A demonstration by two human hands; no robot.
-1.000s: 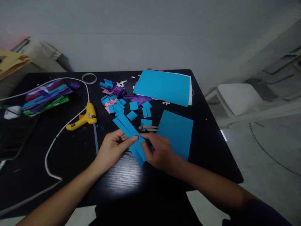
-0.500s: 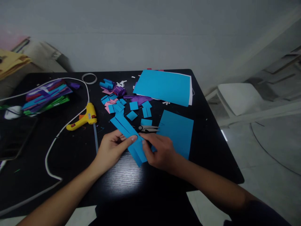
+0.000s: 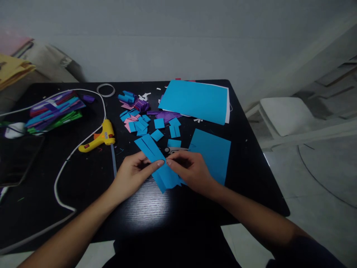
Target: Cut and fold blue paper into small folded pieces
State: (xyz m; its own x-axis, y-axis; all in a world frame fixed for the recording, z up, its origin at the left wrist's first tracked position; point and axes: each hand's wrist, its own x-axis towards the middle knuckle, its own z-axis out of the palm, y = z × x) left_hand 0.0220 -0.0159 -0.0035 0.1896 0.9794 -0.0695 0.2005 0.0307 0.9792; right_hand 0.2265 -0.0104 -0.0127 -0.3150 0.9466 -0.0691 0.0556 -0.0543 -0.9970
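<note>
1. Left hand (image 3: 134,174): my grip pinches the blue paper (image 3: 150,149), thumb on top, fingers underneath.
2. Right hand (image 3: 193,172): thumb and forefinger pinched together at the paper's right edge; other fingers curled.
3. Blue paper: slanted between my hands, over the near middle of the black counter (image 3: 245,178). Dark slit-like lines along its upper part; lower end spreads. Light is dim, so it may be several layers rather than one.
4. Scissors (image 3: 175,149): just beyond my right hand, partly hidden by it.
5. Blue sheet (image 3: 214,154): flat on the counter, partly under my right hand.
6. Small blue squares (image 3: 159,123): scattered beyond the paper, beside a blue-and-pink pile (image 3: 136,122).
7. Large blue sheet (image 3: 195,100): far side, lying over white paper.
8. Yellow glue gun (image 3: 104,136): on its side, left of the pieces, near a white cord (image 3: 57,190).
</note>
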